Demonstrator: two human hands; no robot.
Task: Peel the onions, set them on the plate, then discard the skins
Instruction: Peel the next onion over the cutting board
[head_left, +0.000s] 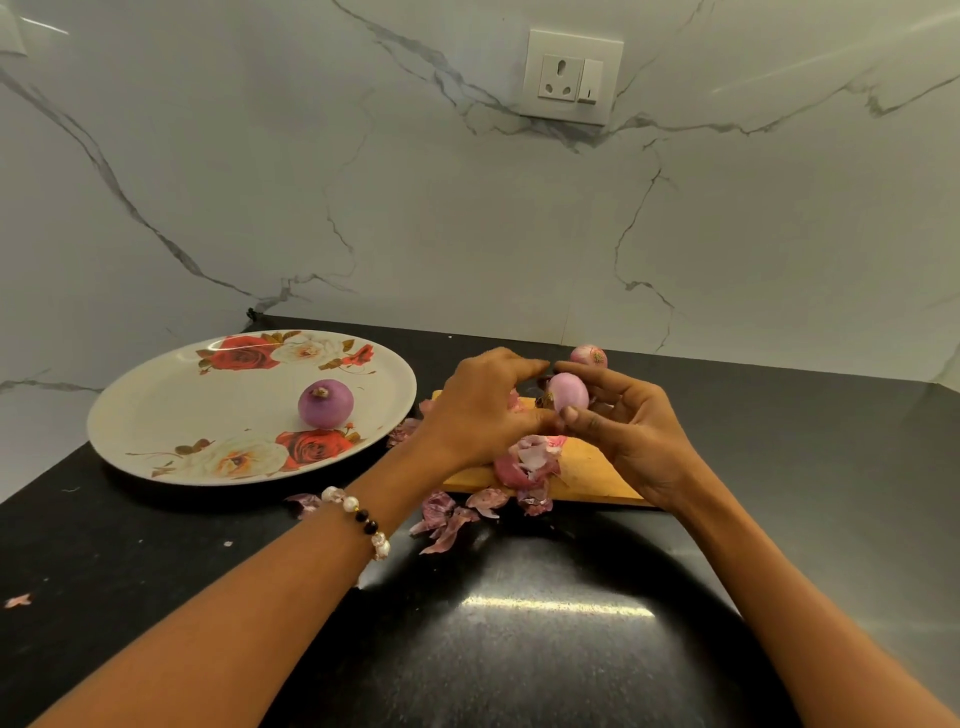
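Bare forearms; left wrist wears a bracelet (358, 519) of seemingly pearl and dark beads.

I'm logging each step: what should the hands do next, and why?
Probably finish stripping the held onion, then set it on the plate. The right hand grips it, the left hand pinches at its top, and dark bits remain at its end.

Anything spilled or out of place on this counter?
Yes. Onion skins have spilled off the cutting board onto the black counter, beside the plate. One stray scrap lies far left. Expected mid-peel mess; nothing looks damaged.
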